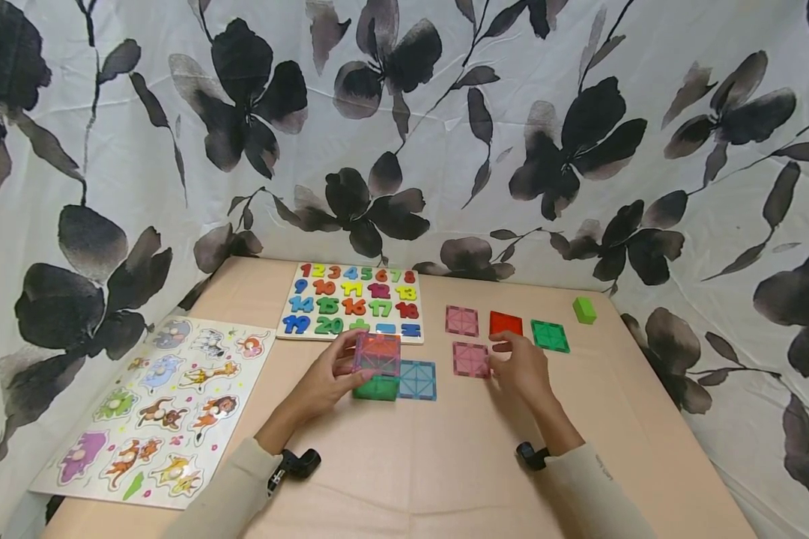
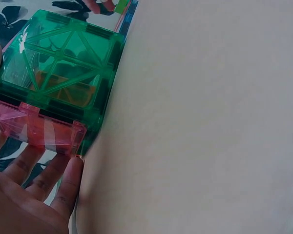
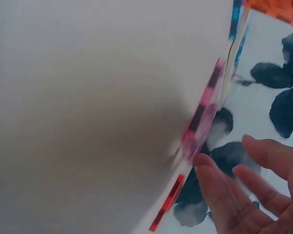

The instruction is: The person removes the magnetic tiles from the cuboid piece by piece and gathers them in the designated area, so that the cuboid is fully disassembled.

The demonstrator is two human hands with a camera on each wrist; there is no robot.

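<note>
Left hand: the left hand (image 1: pixel 330 370) grips the tile build (image 1: pixel 379 359) from its left, thumb on one side and fingers spread along the other.
Tile build: it sits left of the middle of the bench (image 1: pixel 458 464), translucent squares set at angles; a green tile (image 2: pixel 63 58) forms the near side, a pink one (image 2: pixel 44 129) adjoins it, and an orange one (image 3: pixel 273 7) shows through them. How every edge meets, I cannot tell.
Blue tile: the blue tile (image 1: pixel 417 380) lies just right of the build; whether it is joined, I cannot tell.
Right hand: the right hand (image 1: pixel 522 374) has its fingers parted and partly bent, at the right edge of the loose pink tile (image 1: pixel 470 359); no firm hold shows.
Spare tiles: a second pink tile (image 1: pixel 461 320) and a red tile (image 1: pixel 505 323) lie on the far side, with another green tile (image 1: pixel 550 336) farther right.
Step in hand: probably steadying the build while a further tile is picked out.
Next move: likely calls for pinching the loose pink tile by its edge, then lining it up gently, the left hand keeping the walls square.
</note>
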